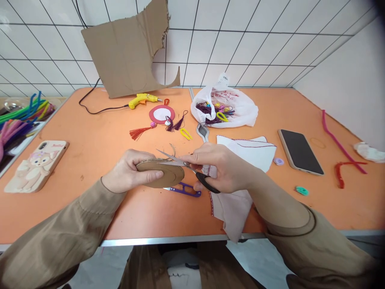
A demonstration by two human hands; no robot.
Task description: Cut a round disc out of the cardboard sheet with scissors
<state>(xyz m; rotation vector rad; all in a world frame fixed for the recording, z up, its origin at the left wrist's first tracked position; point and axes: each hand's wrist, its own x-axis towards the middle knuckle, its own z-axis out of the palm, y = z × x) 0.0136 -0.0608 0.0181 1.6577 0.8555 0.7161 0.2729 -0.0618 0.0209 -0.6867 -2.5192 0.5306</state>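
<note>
My left hand (135, 172) grips a round cardboard disc (162, 178), thumb on its face and fingers behind. A curved line shows on the disc. My right hand (216, 164) holds black-handled scissors (207, 182) whose parted blades sit at the disc's upper edge. A thin curled strip of cardboard (172, 149) sticks up just behind the blades. Below the disc, partly hidden by it, lie purple thread snips (186, 190). White cloth with dark red stitched edges (249, 150) lies under and beyond my right hand.
A yellow glue gun (144, 99), a red-rimmed white disc (161, 114), tassels (141, 131) and a plastic bag (240, 108) of trinkets lie behind. Cut cardboard (129, 52) leans on the tiled wall. Phones lie left (37, 166) and right (300, 151); pipe cleaners (343, 144) are far right.
</note>
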